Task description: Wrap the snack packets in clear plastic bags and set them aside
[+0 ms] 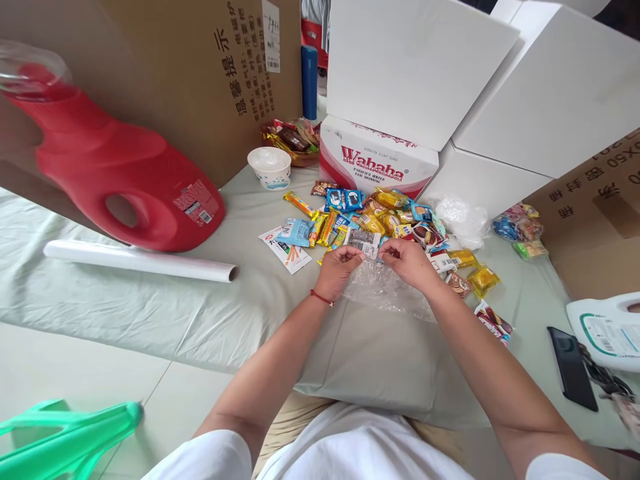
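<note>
My left hand is closed in a pinch at the lower edge of a small clear packet with dark grey print. Close to the packet's right corner, my right hand pinches too; its fingertips partly hide what they grip. A crumpled clear plastic bag lies under both hands. Beyond them spreads a pile of wrapped snacks: yellow packets, a dark blue packet, a light blue packet and a white packet with an orange stick picture.
A white paper bowl stands behind, left of a Wahaha carton. At left are a red detergent jug and a plastic-film roll. More crumpled plastic, a phone and a white bottle lie right.
</note>
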A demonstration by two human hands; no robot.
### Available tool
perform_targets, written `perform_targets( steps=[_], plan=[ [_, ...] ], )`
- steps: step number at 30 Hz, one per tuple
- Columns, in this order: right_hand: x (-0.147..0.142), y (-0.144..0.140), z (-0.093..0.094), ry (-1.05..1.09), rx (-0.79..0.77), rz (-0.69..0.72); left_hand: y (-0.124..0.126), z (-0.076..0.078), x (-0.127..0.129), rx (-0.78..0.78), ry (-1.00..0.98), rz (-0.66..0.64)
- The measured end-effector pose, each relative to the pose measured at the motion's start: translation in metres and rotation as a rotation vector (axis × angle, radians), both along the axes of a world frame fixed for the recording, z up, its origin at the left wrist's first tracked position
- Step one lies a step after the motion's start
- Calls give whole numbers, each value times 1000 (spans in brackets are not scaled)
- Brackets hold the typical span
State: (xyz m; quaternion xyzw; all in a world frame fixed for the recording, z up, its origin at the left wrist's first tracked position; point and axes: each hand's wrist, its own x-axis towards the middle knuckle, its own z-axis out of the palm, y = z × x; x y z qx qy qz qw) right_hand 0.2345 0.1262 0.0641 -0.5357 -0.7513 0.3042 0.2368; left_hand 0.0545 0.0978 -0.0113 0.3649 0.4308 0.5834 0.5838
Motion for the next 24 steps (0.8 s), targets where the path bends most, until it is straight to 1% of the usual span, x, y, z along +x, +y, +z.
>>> perform_targets(
  steps=[2, 5, 8, 10, 12, 15, 17, 20, 22, 24],
  plan=[
    [2, 1, -4, 65, -42, -17, -1, -1, 1, 20, 8, 18],
    [4, 2, -4, 197, -164, -50, -2, -2, 1, 64, 26, 31],
    [4, 6, -1, 321, -306, -79, -3, 2, -2, 172, 78, 53],
    [5, 9, 1, 379, -382, -86, -5, 7, -3, 250, 133, 84],
    [7, 13, 1, 418, -426, -90, -10, 15, -5, 315, 183, 111],
    [13, 18, 0, 454, -404, -93, -20, 26, -7, 411, 256, 104],
    [18, 19, 4, 471, -348, -34, -25, 31, -7, 462, 303, 85],
    [24, 14, 16, 484, -291, 167, -28, 32, -5, 494, 335, 71],
    [27, 9, 26, 439, -315, 288, -27, 31, -3, 504, 351, 65],
    [29, 6, 32, 349, -380, 335, -26, 30, -2, 531, 374, 68]
  ],
)
